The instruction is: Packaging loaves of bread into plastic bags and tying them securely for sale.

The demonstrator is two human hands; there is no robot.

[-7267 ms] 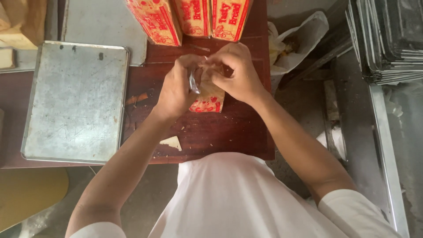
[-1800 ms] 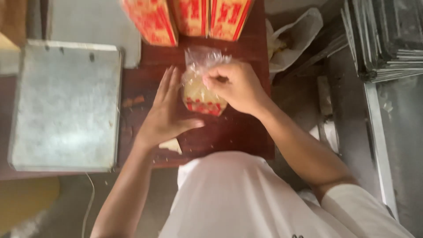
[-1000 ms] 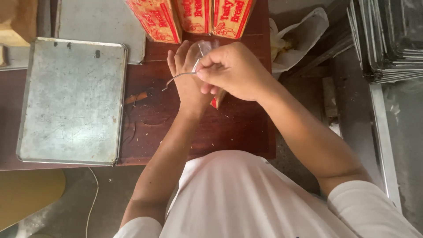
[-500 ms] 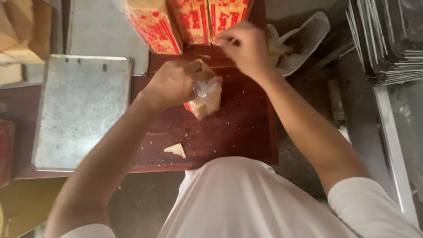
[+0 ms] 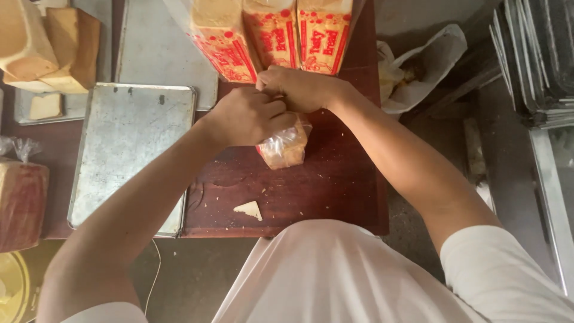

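1. The left hand (image 5: 248, 116) is clenched on the neck of a clear bread bag (image 5: 286, 146), keeping it gathered.
2. The right hand (image 5: 296, 87) is pinched there too.
3. The bag is rested on the dark wooden table (image 5: 335, 185), before three packed loaves (image 5: 272, 36).

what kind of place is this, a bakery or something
Probably a small bakery's packing table: bagged loaves stand in a row, unwrapped loaves wait at the left, and metal baking trays lie about.

Left hand (image 5: 248, 115) and right hand (image 5: 299, 88) gripping a bagged bread loaf (image 5: 284, 146) on a dark wooden table (image 5: 335, 185), beside a metal tray (image 5: 128, 152), three packed loaves (image 5: 275, 36) behind.
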